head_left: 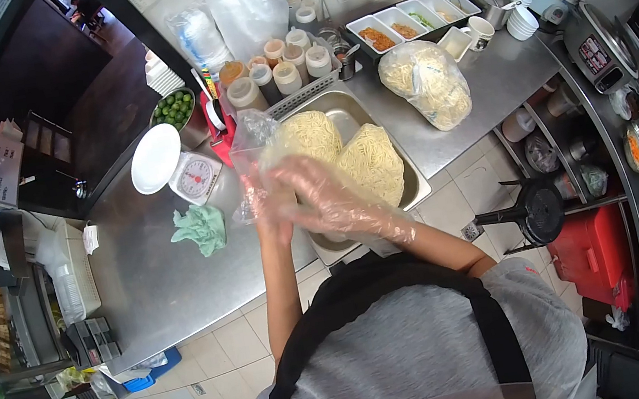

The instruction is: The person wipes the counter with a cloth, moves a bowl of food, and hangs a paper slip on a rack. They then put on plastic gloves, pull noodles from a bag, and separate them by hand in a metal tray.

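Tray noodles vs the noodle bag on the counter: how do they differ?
Grouping: the tray noodles sit as two mounds; the noodle bag is one bulky bundle.
Wrapping: the right-hand mound of tray noodles looks bare; the noodle bag is clear plastic.
Place: the tray noodles lie in the metal tray, beside the right hand in view; the noodle bag sits on the counter, apart from it.
Shared: pale yellow contents.

The noodles (371, 163) are coloured pale yellow, and the tray (346, 119) is seen in silver grey. The cloth (199, 231) is tinted mint green, the limes (175, 109) deep green. By mottled grey the shirt (408, 351) is marked; the box (593, 258) is coloured red.
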Demonstrator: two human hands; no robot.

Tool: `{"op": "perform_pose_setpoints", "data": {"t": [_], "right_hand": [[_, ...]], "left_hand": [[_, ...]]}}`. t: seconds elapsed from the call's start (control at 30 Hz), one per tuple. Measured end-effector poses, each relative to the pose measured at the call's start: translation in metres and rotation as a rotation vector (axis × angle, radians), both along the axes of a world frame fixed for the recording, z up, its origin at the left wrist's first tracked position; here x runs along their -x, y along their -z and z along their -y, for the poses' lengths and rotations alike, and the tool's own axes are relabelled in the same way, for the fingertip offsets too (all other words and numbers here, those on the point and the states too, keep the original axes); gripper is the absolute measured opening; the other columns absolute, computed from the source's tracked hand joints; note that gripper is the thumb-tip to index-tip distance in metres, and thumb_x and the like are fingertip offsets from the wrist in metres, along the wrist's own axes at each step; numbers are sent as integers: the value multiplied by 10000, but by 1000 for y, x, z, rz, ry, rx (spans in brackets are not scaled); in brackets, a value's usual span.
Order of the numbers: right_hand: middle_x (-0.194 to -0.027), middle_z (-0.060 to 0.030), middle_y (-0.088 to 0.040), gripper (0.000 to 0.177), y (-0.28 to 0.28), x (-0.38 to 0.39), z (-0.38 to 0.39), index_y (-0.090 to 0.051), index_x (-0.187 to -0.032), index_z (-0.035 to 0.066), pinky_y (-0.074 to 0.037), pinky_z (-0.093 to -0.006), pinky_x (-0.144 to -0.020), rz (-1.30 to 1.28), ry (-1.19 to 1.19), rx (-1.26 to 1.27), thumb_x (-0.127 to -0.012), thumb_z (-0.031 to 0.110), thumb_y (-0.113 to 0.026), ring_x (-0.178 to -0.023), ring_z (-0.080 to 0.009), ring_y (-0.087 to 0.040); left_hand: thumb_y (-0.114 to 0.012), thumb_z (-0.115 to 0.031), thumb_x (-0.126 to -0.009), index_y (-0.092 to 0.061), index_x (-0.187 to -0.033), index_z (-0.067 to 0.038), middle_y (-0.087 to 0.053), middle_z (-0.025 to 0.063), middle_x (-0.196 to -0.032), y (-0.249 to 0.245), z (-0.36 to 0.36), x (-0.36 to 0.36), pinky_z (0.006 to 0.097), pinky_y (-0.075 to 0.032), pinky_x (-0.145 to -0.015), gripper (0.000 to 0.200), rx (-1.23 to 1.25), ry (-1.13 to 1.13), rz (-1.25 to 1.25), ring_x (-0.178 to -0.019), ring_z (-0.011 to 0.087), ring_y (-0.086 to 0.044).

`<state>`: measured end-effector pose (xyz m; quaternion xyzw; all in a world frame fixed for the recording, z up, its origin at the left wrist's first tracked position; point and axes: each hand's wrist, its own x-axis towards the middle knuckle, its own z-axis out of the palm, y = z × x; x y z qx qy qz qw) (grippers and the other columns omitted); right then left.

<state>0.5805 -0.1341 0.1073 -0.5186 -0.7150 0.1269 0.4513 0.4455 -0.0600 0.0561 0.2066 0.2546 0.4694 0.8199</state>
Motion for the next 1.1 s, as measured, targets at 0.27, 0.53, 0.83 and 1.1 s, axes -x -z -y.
{"op": "perform_pose_setpoints", "data": {"t": [0.27,0.53,0.83,1.1], "right_hand": [[-1111,-173,-558,411,-7,19,-5,-470,-1249,64,-426,-405,-956,-234,-277,285,-855,96,-585,-1081,-349,-540],[-1046,-170,-576,388,10,19,-12,-468,-1225,65,-473,-407,-816,-116,-137,56,-860,121,-586,-948,-343,-592],[-948,-152,-621,387,-12,9,-5,-463,-1211,51,-465,-385,-823,-303,-278,429,-853,126,-590,-895,-302,-624],[-1128,-72,-576,374,10,4,-10,-498,-1155,55,-412,-331,-945,-500,-281,364,-838,167,-663,-1052,-197,-543]], "left_hand": [[-491,-421,-902,-241,-1487,-135,-343,109,-1476,20,5,9,373,-414,-1007,698,-233,22,31,-1233,235,-459],[-528,-412,-884,-214,-1490,-118,-320,94,-1495,9,11,16,385,-371,-1057,743,-182,-32,5,-1277,253,-411],[-492,-298,-905,-222,-1487,-107,-320,132,-1490,14,-2,-5,389,-367,-1058,670,-367,-73,127,-1276,264,-410],[-565,-327,-860,-209,-1480,-54,-265,177,-1507,17,8,-11,404,-353,-1070,765,-154,53,291,-1275,301,-416]]}}
